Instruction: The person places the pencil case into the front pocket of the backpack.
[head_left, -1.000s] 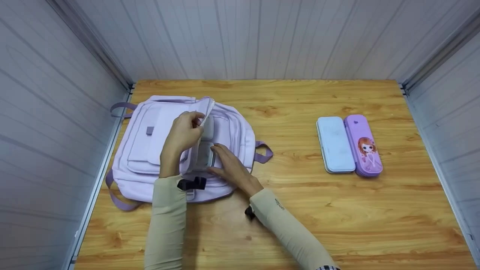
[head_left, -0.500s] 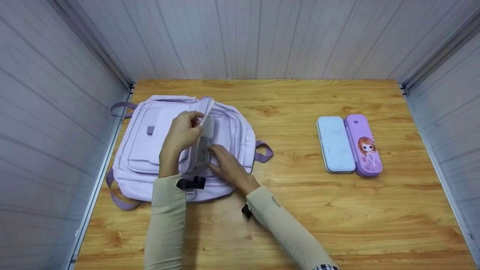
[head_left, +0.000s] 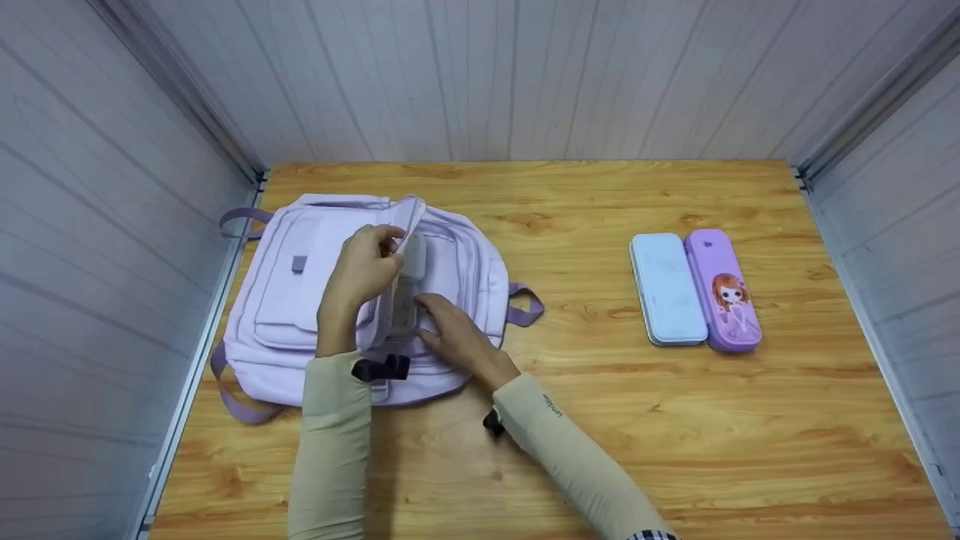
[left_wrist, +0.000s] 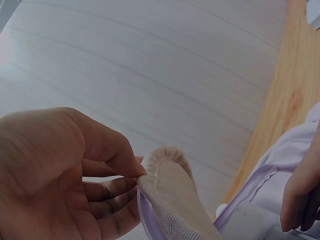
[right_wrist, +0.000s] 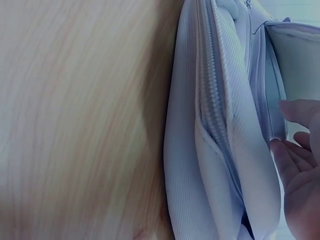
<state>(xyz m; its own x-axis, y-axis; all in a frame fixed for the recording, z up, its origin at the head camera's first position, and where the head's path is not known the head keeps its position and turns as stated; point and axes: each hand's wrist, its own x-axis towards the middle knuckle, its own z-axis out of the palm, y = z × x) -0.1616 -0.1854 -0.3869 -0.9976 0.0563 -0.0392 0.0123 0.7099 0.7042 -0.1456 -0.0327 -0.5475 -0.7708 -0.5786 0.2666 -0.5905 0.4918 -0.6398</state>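
A lilac backpack (head_left: 289, 292) lies flat on the table, its front compartment unzipped. My left hand (head_left: 364, 262) pinches the zippered edge of the raised flap (left_wrist: 167, 200) between thumb and fingers. Inside the opening sit two pale, flat cases: one (head_left: 415, 255) toward the back and another (head_left: 403, 311) nearer me, partly tucked under the flap. My right hand (head_left: 457, 334) reaches into the opening, thumb and fingertips apart at the near case's right edge. In the right wrist view the fingers (right_wrist: 295, 111) touch the rim of that bluish-looking case.
To the right on the wooden table (head_left: 562, 450), a light blue pencil case (head_left: 670, 289) lies beside a purple pencil case (head_left: 724, 291) with a doll picture. Panel walls (head_left: 480, 82) stand at the back and both sides. Backpack straps (head_left: 525, 304) stick out at its edges.
The near case has slid left, deeper under the flap, with my right hand following it slightly. My left hand keeps holding the flap in about the same place.
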